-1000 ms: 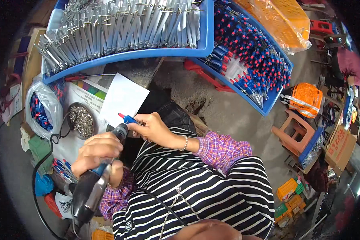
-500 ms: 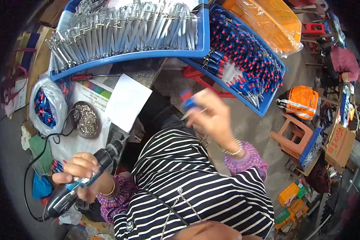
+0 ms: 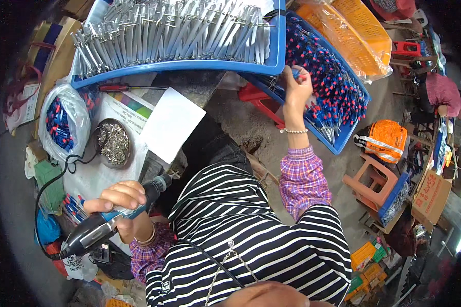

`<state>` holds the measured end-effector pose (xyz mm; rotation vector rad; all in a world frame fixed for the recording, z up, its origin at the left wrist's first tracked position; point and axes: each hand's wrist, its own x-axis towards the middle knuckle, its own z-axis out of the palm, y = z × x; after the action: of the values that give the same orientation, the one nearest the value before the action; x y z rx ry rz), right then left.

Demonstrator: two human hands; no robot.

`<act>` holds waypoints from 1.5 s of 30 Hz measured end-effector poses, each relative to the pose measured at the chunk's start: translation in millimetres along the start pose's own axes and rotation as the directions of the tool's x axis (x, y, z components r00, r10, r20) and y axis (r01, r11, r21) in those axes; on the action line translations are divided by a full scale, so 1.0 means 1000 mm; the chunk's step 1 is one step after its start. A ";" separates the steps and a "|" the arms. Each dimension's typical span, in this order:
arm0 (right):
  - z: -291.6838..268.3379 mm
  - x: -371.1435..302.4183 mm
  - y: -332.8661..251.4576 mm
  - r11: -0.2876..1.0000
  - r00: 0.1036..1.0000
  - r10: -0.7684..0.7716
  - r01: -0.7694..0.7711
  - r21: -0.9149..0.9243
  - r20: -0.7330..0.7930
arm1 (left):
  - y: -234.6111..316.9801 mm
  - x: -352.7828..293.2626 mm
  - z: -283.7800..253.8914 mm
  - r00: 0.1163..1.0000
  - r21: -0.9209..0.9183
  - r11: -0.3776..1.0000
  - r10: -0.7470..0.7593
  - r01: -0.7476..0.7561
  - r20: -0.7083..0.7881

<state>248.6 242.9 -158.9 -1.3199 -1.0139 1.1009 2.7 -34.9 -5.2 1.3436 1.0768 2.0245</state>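
Observation:
My left hand point(image 3: 120, 199) is wrapped round the body of a black-and-blue power drill point(image 3: 84, 233), its chuck pointing up and to the right above my lap. My right hand point(image 3: 297, 94) reaches out over the blue tray point(image 3: 349, 137) at the far right. Its fingers pinch a small blue-and-red handled piece point(image 3: 297, 75), partly hidden by the fingers. Many similar blue-and-red handled pieces point(image 3: 333, 66) with thin metal ends lie packed in that tray, beneath and beside the hand.
Another blue tray point(image 3: 189, 65) holds rows of metal strips point(image 3: 179, 38). On the bench are a bowl of small metal parts point(image 3: 115, 143), a white sheet point(image 3: 173, 125), a red-handled screwdriver point(image 3: 115, 88) and a plastic bag point(image 3: 82, 115). A red stool point(image 3: 256, 97) stands under the right tray.
My right hand has moved away from above my lap, up and right to the tray, carrying the blue-and-red piece. The drill in my left hand has shifted slightly upward and to the right.

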 end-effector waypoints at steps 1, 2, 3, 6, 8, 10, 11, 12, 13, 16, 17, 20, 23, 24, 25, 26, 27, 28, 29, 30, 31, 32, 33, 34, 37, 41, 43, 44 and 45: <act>-0.002 -0.002 0.007 0.999 0.999 0.035 -0.035 -0.010 0.029 | -0.001 -0.001 -0.001 1.000 0.000 1.000 -0.001 0.001 -0.003; -0.005 -0.003 0.013 0.997 0.996 0.070 -0.069 -0.023 0.056 | -0.003 -0.003 -0.003 1.000 -0.009 1.000 -0.013 0.013 0.016; -0.010 -0.003 0.018 0.997 0.996 0.071 -0.070 -0.025 0.058 | -0.003 -0.003 -0.004 0.999 -0.017 1.000 -0.026 0.026 0.035; -0.028 -0.002 0.017 0.916 0.979 0.075 0.008 -0.401 0.191 | -0.004 -0.003 0.003 0.996 -0.005 1.000 -0.031 0.031 -0.089; -0.034 -0.009 0.003 0.720 0.924 -0.183 0.359 -0.595 0.335 | -0.005 -0.004 0.003 0.995 -0.004 0.999 -0.040 0.040 -0.092; -0.037 -0.019 -0.022 0.699 0.945 -0.102 0.291 -0.653 0.312 | -0.005 -0.006 0.002 0.994 -0.001 0.999 -0.044 0.044 -0.097; -0.045 -0.016 -0.024 0.632 0.918 -0.208 0.389 -0.670 0.338 | -0.006 -0.007 0.004 0.993 -0.012 0.999 -0.053 0.052 -0.104; -0.051 -0.013 -0.026 0.554 0.877 -0.310 0.481 -0.679 0.368 | -0.006 -0.007 0.005 0.992 -0.021 0.998 -0.060 0.058 -0.113; -0.056 -0.011 -0.030 0.552 0.876 -0.326 0.482 -0.681 0.356 | -0.007 -0.007 0.007 0.991 -0.020 0.998 -0.059 0.057 -0.119; -0.068 -0.004 -0.038 0.649 0.901 -0.260 0.430 -0.627 0.348 | -0.007 -0.007 0.008 0.986 -0.042 0.996 -0.081 0.076 -0.148; -0.069 -0.005 -0.042 0.677 0.903 -0.263 0.424 -0.602 0.339 | -0.008 -0.007 0.007 0.986 -0.052 0.994 -0.100 0.094 -0.130; -0.047 -0.022 -0.067 0.857 0.928 -0.159 0.299 -0.419 0.338 | -0.007 -0.007 0.000 0.992 -0.054 0.995 -0.089 0.085 -0.083; -0.004 -0.056 -0.114 0.899 0.874 -0.175 0.329 -0.287 0.454 | 0.007 -0.019 -0.002 0.983 -0.111 0.985 -0.143 0.131 -0.111; 0.006 -0.066 -0.128 0.922 0.848 -0.165 0.313 -0.225 0.503 | 0.007 -0.026 0.000 0.974 -0.156 0.979 -0.156 0.131 -0.162; 0.017 -0.075 -0.143 0.880 0.762 -0.228 0.428 -0.208 0.606 | 0.011 -0.032 -0.002 0.976 -0.153 0.978 -0.165 0.142 -0.146; 0.029 -0.083 -0.159 0.829 0.662 -0.289 0.534 -0.166 0.692 | 0.015 -0.033 -0.006 0.976 -0.147 0.976 -0.178 0.159 -0.127; 0.040 -0.094 -0.174 0.794 0.543 -0.336 0.603 -0.078 0.770 | 0.020 -0.035 -0.009 0.977 -0.129 0.975 -0.193 0.180 -0.091; 0.055 -0.106 -0.186 0.754 0.413 -0.387 0.656 0.025 0.825 | 0.023 -0.038 -0.014 0.976 -0.109 0.973 -0.212 0.206 -0.056; 0.073 -0.121 -0.197 0.723 0.301 -0.421 0.680 0.117 0.855 | 0.020 -0.043 -0.021 0.987 -0.041 0.987 -0.156 0.155 -0.026; 0.090 -0.137 -0.207 0.689 0.191 -0.450 0.695 0.204 0.872 | 0.018 -0.051 -0.028 0.994 0.021 0.993 -0.113 0.113 0.011; 0.112 -0.150 -0.213 0.611 0.022 -0.481 0.725 0.317 0.877 | 0.023 -0.059 -0.030 0.995 0.117 0.989 -0.089 0.093 -0.038; 0.137 -0.167 -0.227 0.574 -0.146 -0.434 0.715 0.398 0.889 | 0.031 -0.068 -0.030 0.995 0.197 0.977 -0.070 0.084 -0.077; 0.162 -0.187 -0.234 0.546 -0.260 -0.442 0.681 0.487 0.859 | 0.035 -0.080 -0.029 0.990 0.215 0.970 -0.096 0.117 -0.104; 0.188 -0.210 -0.234 0.518 -0.369 -0.441 0.640 0.568 0.818 | 0.037 -0.094 -0.030 0.983 0.223 0.963 -0.124 0.152 -0.134; 0.260 -0.276 -0.228 0.420 -0.598 -0.246 0.644 0.640 0.763 | 0.045 -0.113 -0.039 0.983 0.134 0.982 -0.114 0.134 -0.142; 0.345 -0.365 -0.163 0.360 -0.740 -0.070 0.607 0.709 0.669 | 0.060 -0.130 -0.057 0.971 0.178 0.968 -0.143 0.178 -0.193; 0.367 -0.398 -0.122 0.343 -0.772 -0.035 0.587 0.734 0.634 | 0.062 -0.137 -0.066 0.965 0.180 0.965 -0.152 0.192 -0.213; 0.370 -0.417 -0.103 0.364 -0.788 -0.059 0.555 0.748 0.613 | 0.066 -0.142 -0.068 0.961 0.182 0.964 -0.150 0.195 -0.231; 0.369 -0.429 -0.087 0.363 -0.794 -0.051 0.550 0.752 0.605 | 0.069 -0.148 -0.069 0.946 0.165 0.962 -0.167 0.218 -0.277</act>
<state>-198.0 -96.3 -43.4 1.1141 -2.9119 0.6334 1.2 -208.1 -42.2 1.0280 1.4963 2.0274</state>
